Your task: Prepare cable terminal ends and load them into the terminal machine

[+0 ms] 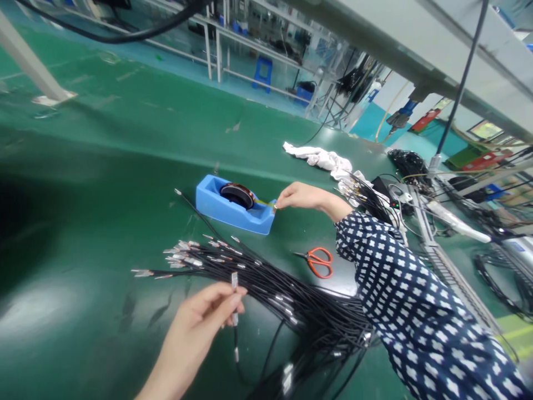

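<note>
My left hand (208, 316) pinches the end of a black cable (236, 336); the cable's pale, silvery tip (234, 279) sticks up above the fingers. At the front end of a blue tape dispenser (233, 216), my right hand (297, 195) has its fingertips closed on the end of the tape (263, 203). The tape runs from a dark roll (237, 194) seated in the dispenser. Between the two hands lies a large bundle of black cables (287, 289) with light-coloured ends fanned out to the left.
Orange-handled scissors (320, 262) lie right of the bundle. Behind my right forearm are a crumpled white cloth (320, 158) and more black cables (370, 200). A metal rail (453, 272) runs along the right. A post (33, 61) stands at the far left of the green table (125, 166).
</note>
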Action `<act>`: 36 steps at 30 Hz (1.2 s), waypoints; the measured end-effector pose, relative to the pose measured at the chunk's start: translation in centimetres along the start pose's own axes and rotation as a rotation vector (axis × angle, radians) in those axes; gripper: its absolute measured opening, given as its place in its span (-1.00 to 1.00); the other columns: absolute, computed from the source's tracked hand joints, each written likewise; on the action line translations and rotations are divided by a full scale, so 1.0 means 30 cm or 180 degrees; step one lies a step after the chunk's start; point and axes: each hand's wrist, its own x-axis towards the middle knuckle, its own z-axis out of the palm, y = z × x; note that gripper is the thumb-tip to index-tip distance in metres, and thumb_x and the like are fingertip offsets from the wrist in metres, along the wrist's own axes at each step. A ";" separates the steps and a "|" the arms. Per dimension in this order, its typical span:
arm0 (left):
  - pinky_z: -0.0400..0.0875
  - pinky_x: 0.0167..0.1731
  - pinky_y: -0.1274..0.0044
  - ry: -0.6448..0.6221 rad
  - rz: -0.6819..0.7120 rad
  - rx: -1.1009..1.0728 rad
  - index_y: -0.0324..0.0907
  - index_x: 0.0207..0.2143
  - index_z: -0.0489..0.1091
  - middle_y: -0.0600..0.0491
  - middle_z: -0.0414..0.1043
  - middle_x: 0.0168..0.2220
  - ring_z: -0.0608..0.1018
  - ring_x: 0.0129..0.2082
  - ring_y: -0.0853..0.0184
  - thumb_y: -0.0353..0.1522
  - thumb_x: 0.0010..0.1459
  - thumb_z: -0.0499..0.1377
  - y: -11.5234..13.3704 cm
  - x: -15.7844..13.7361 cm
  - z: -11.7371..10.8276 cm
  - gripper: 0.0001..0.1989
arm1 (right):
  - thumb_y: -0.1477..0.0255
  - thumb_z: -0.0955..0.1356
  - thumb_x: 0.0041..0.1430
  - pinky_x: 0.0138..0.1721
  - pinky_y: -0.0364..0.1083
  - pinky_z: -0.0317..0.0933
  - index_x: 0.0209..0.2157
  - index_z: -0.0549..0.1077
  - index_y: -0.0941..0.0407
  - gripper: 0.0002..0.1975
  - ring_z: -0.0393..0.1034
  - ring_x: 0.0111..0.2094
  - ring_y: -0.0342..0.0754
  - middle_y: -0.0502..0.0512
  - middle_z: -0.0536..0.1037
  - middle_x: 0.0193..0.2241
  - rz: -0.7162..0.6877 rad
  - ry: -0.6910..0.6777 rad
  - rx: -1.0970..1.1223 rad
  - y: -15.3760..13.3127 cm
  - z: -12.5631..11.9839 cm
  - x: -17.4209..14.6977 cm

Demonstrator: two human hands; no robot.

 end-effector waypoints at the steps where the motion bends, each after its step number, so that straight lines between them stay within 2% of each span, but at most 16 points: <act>1: 0.34 -0.44 0.59 -0.0019 0.0002 0.0004 -0.21 -0.42 0.49 -0.01 0.51 -0.34 0.41 -0.50 0.42 -0.14 0.11 0.25 0.000 0.000 -0.001 -0.71 | 0.32 0.43 -0.05 -0.40 -0.15 0.10 -0.44 0.60 0.18 -0.79 0.25 -0.44 -0.14 0.01 0.50 -0.50 0.0040 -0.0032 0.0090 0.005 0.002 -0.004; 12: 0.25 -0.51 0.59 -0.0025 0.0024 0.0077 -0.23 -0.41 0.48 -0.01 0.51 -0.38 0.34 -0.59 0.47 -0.14 0.12 0.23 0.004 0.003 -0.003 -0.69 | 0.37 0.41 -0.11 -0.44 -0.18 0.08 -0.54 0.53 0.18 -0.86 0.18 -0.49 -0.18 -0.04 0.41 -0.56 0.0066 -0.0138 0.0365 0.032 0.017 -0.003; 17: 0.16 -0.61 0.58 -0.0113 -0.0182 0.0032 -0.23 -0.39 0.46 -0.02 0.54 -0.41 0.28 -0.71 0.53 -0.08 0.14 0.21 -0.006 0.000 -0.003 -0.64 | 0.43 0.40 -0.08 -0.51 -0.19 0.07 -0.52 0.56 0.21 -0.88 0.19 -0.52 -0.18 0.00 0.42 -0.58 0.0144 0.0113 0.0186 0.014 0.036 -0.011; 22: 0.27 -0.58 0.54 -0.0279 -0.0225 -0.0155 -0.20 -0.45 0.43 0.06 0.44 -0.63 0.36 -0.70 0.43 -0.10 0.16 0.20 0.016 -0.007 0.011 -0.66 | 0.50 0.41 -0.09 -0.54 -0.17 0.10 -0.50 0.58 0.23 -0.91 0.25 -0.56 -0.16 0.07 0.49 -0.58 0.0287 0.0475 -0.0056 0.008 0.065 -0.012; 26: 0.27 -0.58 0.56 -0.0327 -0.0068 -0.0192 -0.19 -0.47 0.42 0.11 0.33 -0.72 0.39 -0.66 0.41 -0.13 0.19 0.20 0.037 -0.003 0.017 -0.67 | 0.58 0.43 -0.13 -0.53 -0.15 0.15 -0.59 0.54 0.26 -0.96 0.29 -0.59 -0.13 0.11 0.50 -0.63 0.0500 0.0532 0.0123 0.050 0.134 -0.022; 28: 0.27 -0.58 0.58 -0.0303 -0.0006 -0.0212 -0.20 -0.48 0.41 0.11 0.34 -0.72 0.37 -0.67 0.43 -0.15 0.19 0.20 0.040 0.000 0.017 -0.68 | 0.58 0.41 -0.07 -0.51 -0.17 0.19 -0.54 0.55 0.26 -0.95 0.32 -0.56 -0.14 0.12 0.54 -0.57 0.0459 0.0491 0.0313 0.065 0.186 -0.057; 30: 0.30 -0.58 0.58 -0.0265 0.0043 -0.0192 -0.21 -0.48 0.40 0.11 0.36 -0.69 0.37 -0.68 0.45 -0.15 0.19 0.20 0.038 0.002 0.016 -0.68 | 0.52 0.38 0.06 -0.47 -0.21 0.21 -0.41 0.56 0.23 -0.90 0.32 -0.53 -0.20 0.08 0.56 -0.47 0.0293 0.0441 0.0553 0.064 0.248 -0.119; 32: 0.32 -0.59 0.59 -0.0185 0.0100 -0.0171 -0.23 -0.41 0.42 0.10 0.41 -0.61 0.39 -0.67 0.46 -0.16 0.18 0.21 0.035 0.000 0.016 -0.70 | 0.41 0.37 0.14 -0.47 -0.23 0.20 -0.33 0.55 0.19 -0.86 0.29 -0.54 -0.24 0.00 0.52 -0.50 0.0058 0.0282 0.0934 0.049 0.315 -0.200; 34: 0.33 -0.62 0.59 -0.0064 0.0154 -0.0166 -0.24 -0.30 0.44 0.08 0.46 -0.51 0.43 -0.65 0.46 -0.17 0.17 0.22 0.036 -0.006 0.017 -0.72 | 0.30 0.38 0.16 -0.50 -0.23 0.17 -0.33 0.53 0.18 -0.79 0.23 -0.59 -0.25 -0.06 0.43 -0.58 -0.0234 0.0049 0.1594 0.024 0.381 -0.279; 36: 0.34 -0.64 0.60 0.0025 0.0185 -0.0144 -0.23 -0.19 0.43 0.08 0.47 -0.45 0.45 -0.64 0.45 -0.18 0.16 0.23 0.043 -0.015 0.018 -0.70 | 0.26 0.37 0.18 -0.53 -0.22 0.14 -0.36 0.51 0.19 -0.75 0.21 -0.60 -0.27 -0.04 0.41 -0.51 -0.0499 -0.0042 0.1997 -0.002 0.439 -0.338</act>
